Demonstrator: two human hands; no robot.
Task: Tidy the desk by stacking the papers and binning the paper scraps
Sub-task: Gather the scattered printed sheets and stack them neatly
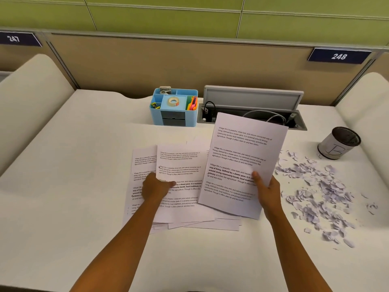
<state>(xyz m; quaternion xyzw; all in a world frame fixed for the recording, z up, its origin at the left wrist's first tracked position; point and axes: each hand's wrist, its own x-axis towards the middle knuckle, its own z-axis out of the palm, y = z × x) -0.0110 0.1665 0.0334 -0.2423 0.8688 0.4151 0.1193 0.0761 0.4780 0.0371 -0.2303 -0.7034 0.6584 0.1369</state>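
Bare white surface (69,165) lies left; torn pale paper scraps (322,192) and a grey mesh-lined bin (337,145) crowd the right.

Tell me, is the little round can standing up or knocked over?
Standing up: the small white cylindrical can rests on its base, its dark open top facing upward.

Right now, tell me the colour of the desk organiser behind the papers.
Light blue, with dark grey drawers in front: the desk organiser, seen in the head view.

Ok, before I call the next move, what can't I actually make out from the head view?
- How many sheets are in the loose pile: they overlap.
- Left hand fingertips: its own knuckles hide how it grips the sheet.
- Inside of the small bin: too dark and shallow an angle.
- Right hand fingers behind the raised sheet: the paper hides them.
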